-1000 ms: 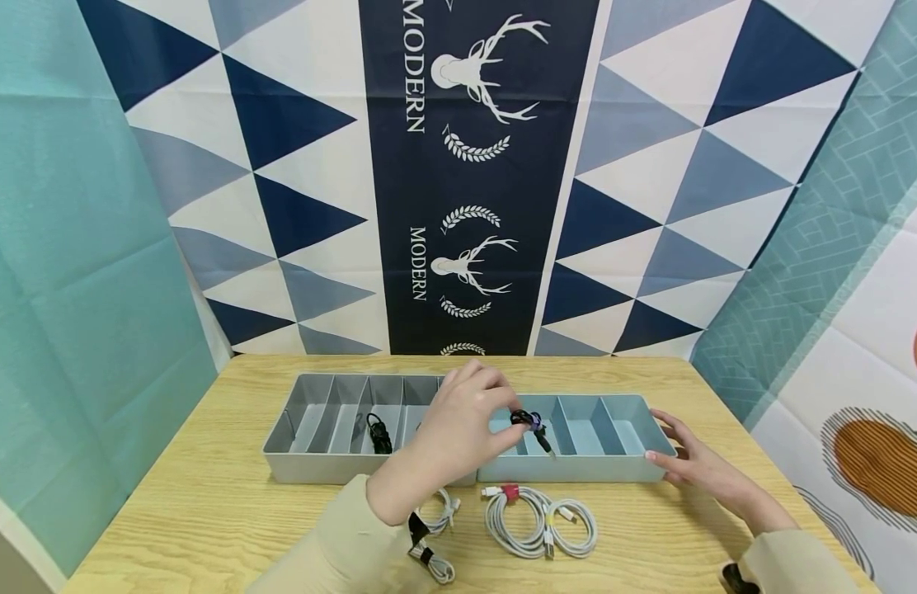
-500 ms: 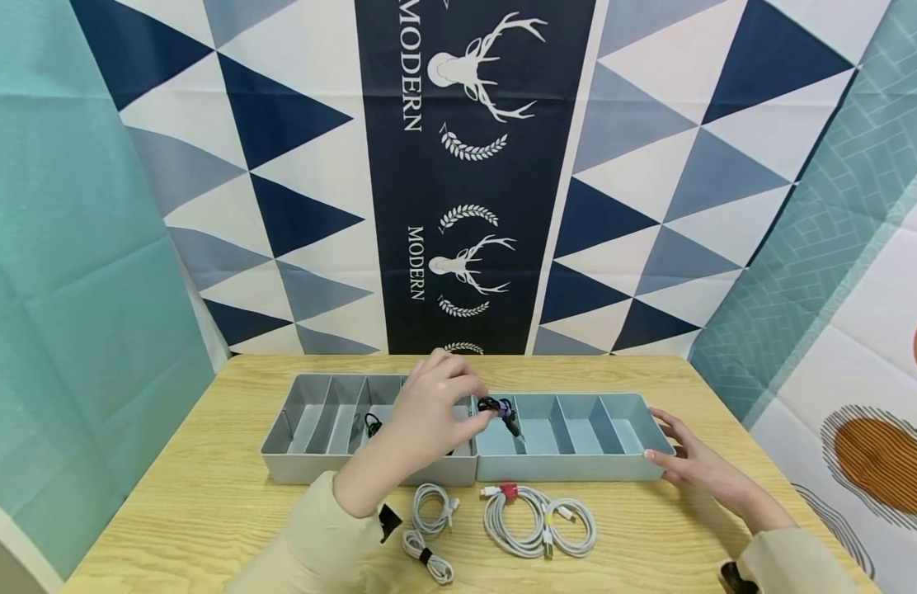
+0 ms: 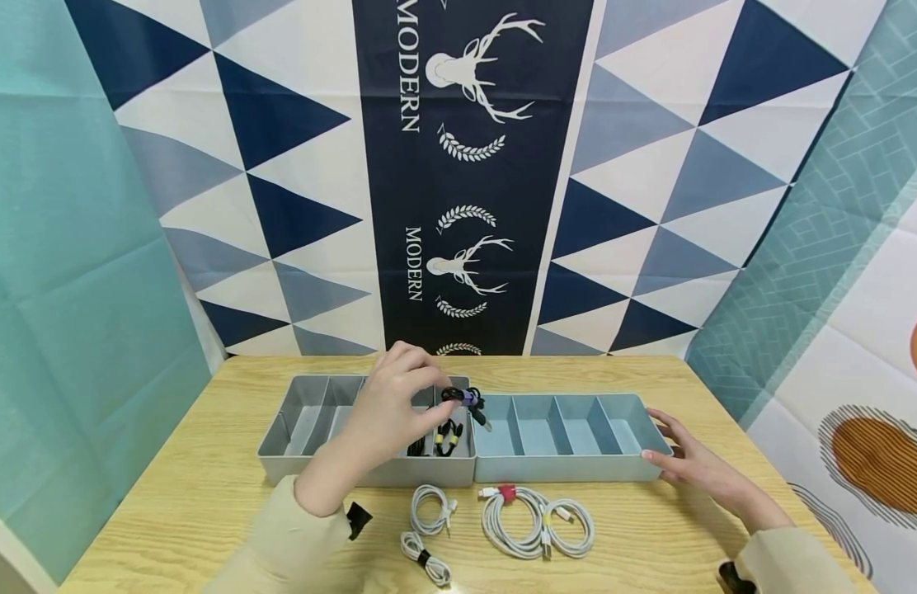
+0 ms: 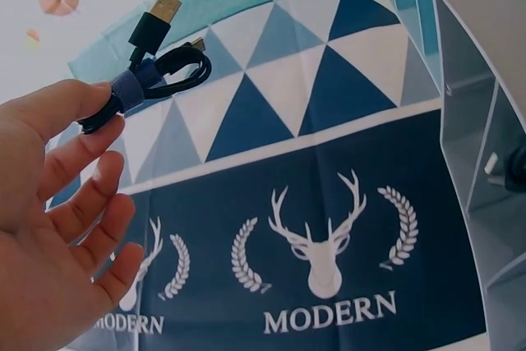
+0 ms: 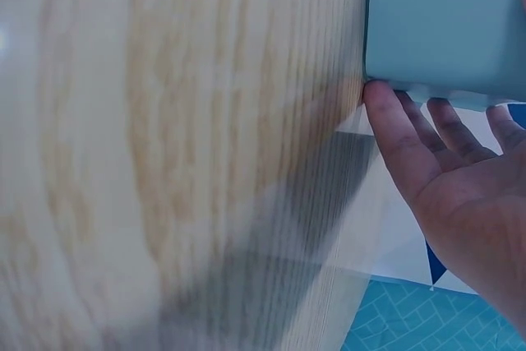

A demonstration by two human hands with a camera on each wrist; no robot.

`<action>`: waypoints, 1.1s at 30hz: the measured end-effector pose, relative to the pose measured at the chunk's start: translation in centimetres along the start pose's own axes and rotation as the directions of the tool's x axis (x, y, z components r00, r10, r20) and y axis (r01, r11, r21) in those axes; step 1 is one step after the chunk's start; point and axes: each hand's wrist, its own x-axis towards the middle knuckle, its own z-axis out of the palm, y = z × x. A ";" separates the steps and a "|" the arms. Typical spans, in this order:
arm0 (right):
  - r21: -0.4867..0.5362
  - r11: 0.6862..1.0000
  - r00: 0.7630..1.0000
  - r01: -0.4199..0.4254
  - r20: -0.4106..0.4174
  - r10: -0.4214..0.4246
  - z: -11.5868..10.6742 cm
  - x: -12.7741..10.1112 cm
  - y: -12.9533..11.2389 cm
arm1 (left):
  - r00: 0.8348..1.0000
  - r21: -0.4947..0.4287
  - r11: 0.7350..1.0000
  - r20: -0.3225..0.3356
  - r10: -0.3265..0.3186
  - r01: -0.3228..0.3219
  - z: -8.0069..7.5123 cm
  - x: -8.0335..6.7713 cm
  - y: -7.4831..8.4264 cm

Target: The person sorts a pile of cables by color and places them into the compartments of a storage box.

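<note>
A small black cable bundle (image 3: pixel 464 402), bound with a purple tie, is pinched between the thumb and fingertips of the left hand (image 3: pixel 387 404) above the right end of the grey organiser tray (image 3: pixel 280 425). Black cables with yellow ties (image 3: pixel 438 437) lie in that end compartment. The adjoining blue tray (image 3: pixel 570 472) is touched at its right end by the straightened fingers of the right hand (image 3: pixel 684 462). White coiled cables (image 3: pixel 536 520) lie on the tabletop (image 3: pixel 206 495) just before the trays.
</note>
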 end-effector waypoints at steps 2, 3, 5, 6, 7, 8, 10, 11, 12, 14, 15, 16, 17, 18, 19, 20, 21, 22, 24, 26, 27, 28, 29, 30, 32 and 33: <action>0.002 1.000 1.000 -0.002 -0.002 0.002 0.0 0.0 0.1 | 1.000 0.008 1.000 -0.023 0.004 -0.004 -0.3 -0.2 -0.3; 0.001 1.000 1.000 -0.003 -0.004 0.003 0.0 0.0 0.1 | 0.999 0.012 1.000 -0.035 0.007 -0.006 -0.4 -0.3 -0.4; 0.003 1.000 1.000 -0.005 -0.006 0.005 0.0 0.1 0.2 | 0.998 0.025 1.000 -0.057 0.011 -0.010 -0.6 -0.5 -0.8; 0.003 1.000 1.000 -0.006 -0.006 0.006 0.0 0.1 0.3 | 0.997 0.030 0.999 -0.069 0.015 -0.013 -0.7 -0.6 -0.9; 0.003 1.000 1.000 -0.008 -0.007 0.008 0.0 0.1 0.3 | 0.997 0.036 0.999 -0.077 0.014 -0.011 -0.8 -0.8 -1.1; 0.003 1.000 1.000 -0.010 -0.007 0.010 0.0 0.1 0.4 | 0.996 0.042 0.999 -0.085 0.014 -0.010 -0.9 -0.9 -1.3; 0.007 1.000 1.000 -0.013 -0.007 0.013 0.1 0.1 0.4 | 0.995 0.053 0.999 -0.101 0.015 -0.009 -1.1 -1.2 -1.7; 0.006 1.000 1.000 -0.009 -0.005 0.009 0.1 0.1 0.4 | 0.994 0.059 0.998 -0.110 0.016 -0.009 -1.2 -1.3 -1.9; 0.004 1.000 1.000 -0.005 -0.005 0.005 0.1 0.1 0.4 | 0.993 0.065 0.998 -0.119 0.019 -0.011 -1.3 -1.4 -2.1; 0.002 1.000 1.000 -0.003 -0.006 0.003 0.1 0.1 0.3 | 0.990 0.080 0.997 -0.139 0.027 -0.016 -1.5 -1.6 -2.5; 0.001 1.000 1.000 0.000 -0.007 0.000 0.1 0.0 0.3 | 0.988 0.088 0.996 -0.148 0.031 -0.018 -1.6 -1.8 -2.7; -0.001 1.000 1.000 0.004 -0.006 -0.004 0.1 0.0 0.2 | 0.987 0.098 0.995 -0.157 0.034 -0.019 -1.7 -1.9 -2.9; -0.002 1.000 1.000 0.008 -0.005 -0.008 0.1 0.0 0.2 | 0.985 0.106 0.994 -0.166 0.037 -0.020 -1.8 -2.0 -3.0; 0.000 1.000 1.000 0.007 -0.006 -0.007 0.1 0.0 0.2 | 0.984 0.114 0.993 -0.174 0.037 -0.018 -1.9 -2.1 -3.2; 0.003 1.000 1.000 0.006 -0.005 -0.006 0.1 0.0 0.1 | 0.983 0.122 0.992 -0.180 0.036 -0.014 -2.0 -2.3 -3.4; 0.005 1.000 1.000 0.006 -0.005 -0.006 0.1 0.0 0.1 | 0.982 0.131 0.991 -0.184 0.033 -0.008 -2.0 -2.4 -3.6; 0.005 1.000 1.000 0.007 -0.004 -0.007 0.1 0.0 0.1 | 0.982 0.137 0.991 -0.188 0.028 -0.002 -2.1 -2.6 -3.8; 0.007 1.000 1.000 0.006 -0.003 -0.006 0.1 0.0 0.2 | 0.981 0.144 0.990 -0.190 0.023 0.005 -2.1 -2.7 -3.9; 0.005 1.000 1.000 0.005 -0.002 -0.005 0.1 0.1 0.2 | 0.981 0.155 0.988 -0.193 0.008 0.022 -2.2 -3.0 -4.3; 0.002 1.000 1.000 0.003 -0.002 -0.003 0.1 0.1 0.3 | 0.981 0.167 0.985 -0.195 -0.003 0.036 -2.3 -3.3 -4.7; 0.001 1.000 1.000 0.003 -0.002 -0.003 0.1 0.1 0.3 | 0.980 0.171 0.984 -0.197 -0.009 0.043 -2.3 -3.5 -4.9; -0.002 1.000 1.000 0.003 -0.004 -0.003 0.1 0.1 0.3 | 0.980 0.175 0.983 -0.198 -0.014 0.049 -2.3 -3.6 -5.1; 0.000 1.000 1.000 0.004 -0.005 -0.004 0.1 0.2 0.3 | 0.980 0.182 0.982 -0.199 -0.017 0.054 -2.4 -3.8 -5.3; 0.003 1.000 1.000 0.007 -0.006 -0.007 0.1 0.2 0.3 | 0.980 0.190 0.980 -0.200 -0.017 0.056 -2.5 -3.9 -5.4; 0.008 1.000 1.000 0.012 -0.010 -0.012 0.2 0.2 0.3 | 0.980 0.207 0.976 -0.199 -0.021 0.063 -2.6 -4.1 -5.8; 0.010 1.000 1.000 0.016 -0.012 -0.016 0.2 0.2 0.3 | 0.980 0.213 0.975 -0.199 -0.022 0.065 -2.6 -4.3 -5.9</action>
